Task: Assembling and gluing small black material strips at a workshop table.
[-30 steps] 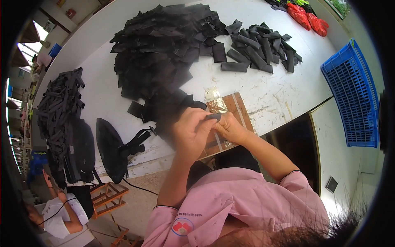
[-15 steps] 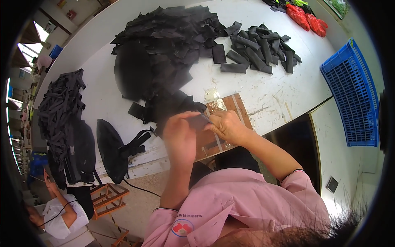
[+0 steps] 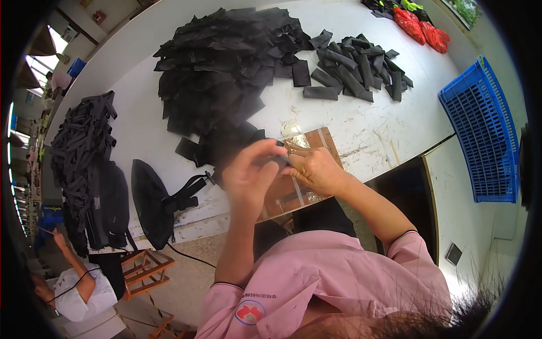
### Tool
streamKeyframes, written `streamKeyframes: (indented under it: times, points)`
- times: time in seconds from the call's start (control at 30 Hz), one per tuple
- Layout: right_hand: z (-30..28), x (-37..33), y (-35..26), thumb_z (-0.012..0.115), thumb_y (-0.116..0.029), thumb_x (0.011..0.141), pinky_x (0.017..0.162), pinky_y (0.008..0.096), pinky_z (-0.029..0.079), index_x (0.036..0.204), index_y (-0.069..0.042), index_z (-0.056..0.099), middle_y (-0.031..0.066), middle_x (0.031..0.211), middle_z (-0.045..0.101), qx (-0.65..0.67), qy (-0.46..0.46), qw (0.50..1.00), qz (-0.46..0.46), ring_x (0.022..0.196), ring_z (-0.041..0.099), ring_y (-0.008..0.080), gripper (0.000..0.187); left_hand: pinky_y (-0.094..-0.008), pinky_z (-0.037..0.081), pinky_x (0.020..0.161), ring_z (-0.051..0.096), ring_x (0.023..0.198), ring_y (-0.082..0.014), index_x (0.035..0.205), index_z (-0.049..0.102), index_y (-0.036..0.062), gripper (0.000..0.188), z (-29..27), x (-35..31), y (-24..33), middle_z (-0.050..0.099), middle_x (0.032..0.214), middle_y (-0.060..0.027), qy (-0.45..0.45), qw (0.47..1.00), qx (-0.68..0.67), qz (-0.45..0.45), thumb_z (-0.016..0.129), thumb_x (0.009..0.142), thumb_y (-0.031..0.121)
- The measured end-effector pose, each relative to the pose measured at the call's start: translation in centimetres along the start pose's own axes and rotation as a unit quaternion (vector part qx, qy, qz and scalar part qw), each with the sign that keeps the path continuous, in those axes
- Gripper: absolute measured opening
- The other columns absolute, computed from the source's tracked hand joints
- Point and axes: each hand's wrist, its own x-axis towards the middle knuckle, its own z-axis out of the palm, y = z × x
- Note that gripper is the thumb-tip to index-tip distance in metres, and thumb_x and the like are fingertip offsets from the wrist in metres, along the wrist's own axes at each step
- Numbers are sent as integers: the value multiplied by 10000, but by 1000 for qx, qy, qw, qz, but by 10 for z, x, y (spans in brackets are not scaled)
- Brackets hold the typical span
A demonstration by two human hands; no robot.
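Observation:
Over a brown wooden board (image 3: pixel 332 148) at the table's front edge, my two hands meet at a small black fabric piece (image 3: pixel 280 160). My left hand (image 3: pixel 251 172) is somewhat blurred, its fingers curled about one side of the piece. On the other side my right hand (image 3: pixel 313 169) is closed, thumb and fingers pinching the piece; a thin, shiny edge shows near its fingertips, too small to name. Just beyond my left hand, loose flat black pieces (image 3: pixel 226 141) trail from a big heap of black fabric pieces (image 3: pixel 226 62). Rolled or folded black pieces (image 3: pixel 355 68) lie in a separate pile farther right.
On the left are a heap of black strips (image 3: pixel 84 147) and a black padded item with a strap (image 3: pixel 152 203). A blue plastic basket (image 3: pixel 483 135) stands at the right; red plastic bags (image 3: pixel 418 28) lie far right. Another person (image 3: pixel 82 288) works at lower left.
My left hand has shifted slightly, with its fingers closer to the right hand, and less of the black fabric piece shows between them. A dark, round blur over the big heap is gone.

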Motion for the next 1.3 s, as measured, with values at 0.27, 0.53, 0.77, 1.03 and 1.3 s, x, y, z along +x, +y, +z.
streamKeyframes:
  times: [0.27,0.53,0.77,1.03,1.3]
  points:
    - [10,-4,0,499,-351,831,506,391,398,677,-59,501,124,576,508,45,41,998,9,583,529,313,330,-244,446,735,572,812,-147,873,605,-31,147,-6,3,3,611,876,-98,-52,983,172,37,541,746,-68]
    - [-48,12,-23,521,-289,845,496,338,382,670,-3,547,87,572,507,263,68,962,-8,547,499,255,336,-293,408,820,547,909,-179,1128,439,-91,337,-10,-10,-5,572,995,-163,52,993,76,76,423,893,149]
    - [-78,37,-48,528,-214,866,476,205,415,762,11,598,15,586,530,424,25,902,84,530,497,52,258,-275,423,761,563,883,-180,1113,461,-65,320,-20,-20,-15,580,992,-159,54,992,111,-3,363,924,174]
    - [-138,73,-23,573,-279,835,401,171,381,704,-33,574,14,560,576,454,108,869,163,434,498,51,279,-267,459,723,593,773,-185,935,564,-46,158,-38,-31,-22,612,859,-137,150,976,124,-97,495,828,47]
    - [-180,61,144,524,-384,820,547,197,436,844,29,589,90,738,615,112,445,838,295,588,567,119,418,-289,465,683,607,734,-192,959,575,8,184,-70,-19,-77,622,862,-120,111,926,344,-106,557,802,104]
